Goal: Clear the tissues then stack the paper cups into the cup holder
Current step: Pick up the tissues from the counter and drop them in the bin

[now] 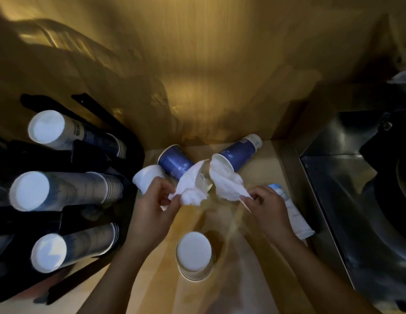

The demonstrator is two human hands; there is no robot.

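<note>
White tissues (pixel 193 189), blue cups (pixel 174 164) — faintly patterned — on a tan wooden counter (pixel 152 286), black cup holder (pixel 88 152).

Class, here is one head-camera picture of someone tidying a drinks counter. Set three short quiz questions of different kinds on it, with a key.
1. True or false: each hand grips a tissue.
2. How many cup stacks stand in the black cup holder? A two, B three, C five.
3. Fill in: the cup nearest the camera stands ____ on the counter.

Key
1. True: the left hand holds the left tissue, the right hand the right tissue.
2. B
3. upside down
</note>
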